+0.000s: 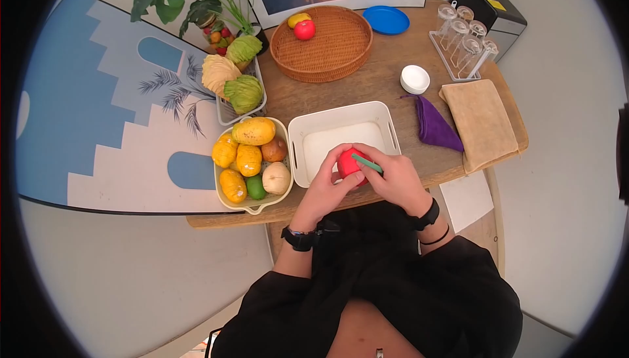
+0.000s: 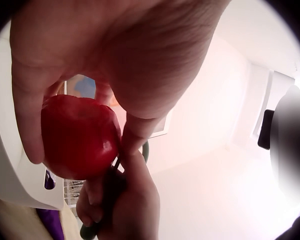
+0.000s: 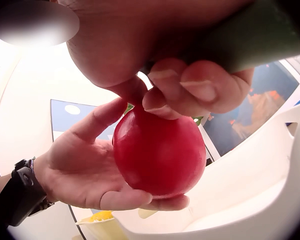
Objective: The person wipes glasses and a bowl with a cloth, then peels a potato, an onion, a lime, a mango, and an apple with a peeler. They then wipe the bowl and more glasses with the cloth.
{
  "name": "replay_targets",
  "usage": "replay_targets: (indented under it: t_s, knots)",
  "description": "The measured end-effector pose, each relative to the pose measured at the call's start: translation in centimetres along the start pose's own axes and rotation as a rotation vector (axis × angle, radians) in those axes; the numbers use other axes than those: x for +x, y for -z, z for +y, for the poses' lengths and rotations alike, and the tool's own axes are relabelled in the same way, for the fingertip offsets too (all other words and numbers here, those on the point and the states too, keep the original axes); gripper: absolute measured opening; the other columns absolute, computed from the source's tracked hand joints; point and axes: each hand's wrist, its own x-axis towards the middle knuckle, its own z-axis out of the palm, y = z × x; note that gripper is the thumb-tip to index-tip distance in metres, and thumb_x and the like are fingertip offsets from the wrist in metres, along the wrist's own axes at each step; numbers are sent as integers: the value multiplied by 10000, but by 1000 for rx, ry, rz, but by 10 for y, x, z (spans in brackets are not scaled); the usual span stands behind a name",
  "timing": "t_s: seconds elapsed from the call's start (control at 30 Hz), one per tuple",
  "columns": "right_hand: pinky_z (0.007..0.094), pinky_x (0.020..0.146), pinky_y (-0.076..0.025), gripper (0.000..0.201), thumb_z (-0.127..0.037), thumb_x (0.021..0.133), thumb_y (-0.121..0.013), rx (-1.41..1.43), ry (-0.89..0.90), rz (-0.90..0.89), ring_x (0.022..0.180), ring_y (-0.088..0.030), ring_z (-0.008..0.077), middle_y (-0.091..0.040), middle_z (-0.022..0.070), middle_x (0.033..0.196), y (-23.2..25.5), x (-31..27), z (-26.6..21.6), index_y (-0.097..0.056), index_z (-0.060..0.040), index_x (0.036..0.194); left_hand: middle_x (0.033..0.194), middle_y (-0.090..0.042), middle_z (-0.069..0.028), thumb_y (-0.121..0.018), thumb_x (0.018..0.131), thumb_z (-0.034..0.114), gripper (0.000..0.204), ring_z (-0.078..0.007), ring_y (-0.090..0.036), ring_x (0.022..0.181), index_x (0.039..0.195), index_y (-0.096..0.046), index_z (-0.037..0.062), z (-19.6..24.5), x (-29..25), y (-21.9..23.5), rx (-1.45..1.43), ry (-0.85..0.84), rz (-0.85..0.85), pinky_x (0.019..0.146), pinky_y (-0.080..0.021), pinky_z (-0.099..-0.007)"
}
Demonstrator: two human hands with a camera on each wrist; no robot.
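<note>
A round red fruit (image 1: 350, 163) is held over the near edge of a white rectangular bin (image 1: 341, 136). The left hand (image 1: 328, 186) grips it from the side, fingers curled round it in the left wrist view. In the right hand (image 1: 398, 182) is a green-handled tool (image 1: 368, 164), its fingers curled round the handle. A thin dark piece of the tool shows by the fruit in the left wrist view; its tip is hidden. The right fingertips touch the top of the red fruit (image 3: 160, 152) in the right wrist view.
Left of the bin stands a basket (image 1: 254, 209) of yellow and other produce. Behind are a wicker tray (image 1: 327, 50) and a blue plate (image 1: 386, 20). White bowls (image 1: 415, 79), a purple cloth (image 1: 437, 124), a tan cloth (image 1: 479, 122) and a glass rack (image 1: 458, 73) are to the right.
</note>
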Motion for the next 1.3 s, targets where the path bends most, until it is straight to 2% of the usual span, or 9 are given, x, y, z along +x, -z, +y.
replay_targets:
  t_s: [0.23,0.3,0.5,0.7,0.83,0.9,1.13,1.2,1.3]
  knots:
    - [457,659,-561,380,-257,916,-653,-11,20,16,722,-690,390,-706,186,813,-3,-2,3,-635,-153,1280,1398,-499,-120,-654,994,206,569,-207,-604,1169,1483,-375,121,-11,3,6,-42,140,86,886,-578,-331]
    - [435,662,-563,377,-215,913,-658,0,0,-1,746,-691,401,-705,205,857,1,-1,-1,-643,-138,1282,1368,-517,-112,-658,992,205,559,-198,-595,1178,1470,-381,121,12,-2,2,-151,357,22,898,-568,-344]
    - [415,655,-562,375,-178,911,-665,-3,-27,-19,759,-688,416,-695,228,880,3,0,-4,-651,-125,1282,1336,-534,-98,-663,990,202,585,-205,-591,1194,1485,-360,125,5,-3,-1,-62,62,57,910,-557,-354]
    - [461,660,-559,401,-249,920,-648,-21,-14,7,729,-689,397,-700,197,806,-1,-1,0,-613,-154,1308,1397,-475,-103,-654,986,162,578,-225,-574,1226,1485,-363,152,-3,3,0,-182,219,74,928,-564,-373]
    - [462,655,-557,403,-248,921,-648,-13,-9,7,724,-687,401,-695,203,796,-1,-1,4,-611,-158,1312,1371,-497,-100,-631,1005,183,557,-228,-576,1222,1486,-354,149,14,-5,-6,-166,213,24,941,-576,-396]
    - [461,651,-557,404,-245,919,-649,-8,0,17,721,-686,402,-693,202,790,0,-1,2,-611,-161,1312,1358,-506,-102,-600,1027,215,535,-237,-578,1221,1487,-341,130,10,-5,-7,-177,82,46,947,-585,-409]
    - [461,641,-557,415,-237,911,-654,-1,6,38,705,-683,402,-688,202,771,-2,0,-1,-608,-165,1317,1358,-518,-118,-572,1044,258,484,-232,-589,1210,1461,-386,98,-5,5,-2,-348,169,165,904,-595,-401]
    - [460,648,-559,411,-234,910,-655,-11,1,16,712,-685,400,-691,201,780,-1,0,0,-613,-162,1312,1373,-518,-114,-571,1045,258,476,-222,-579,1224,1459,-405,93,5,3,3,-377,419,15,924,-577,-390]
    - [457,659,-564,396,-227,908,-654,-11,-3,-1,728,-690,396,-698,199,802,-1,0,2,-625,-157,1297,1382,-519,-107,-562,1049,255,477,-221,-577,1229,1469,-402,95,3,-1,1,-216,232,13,933,-570,-385]
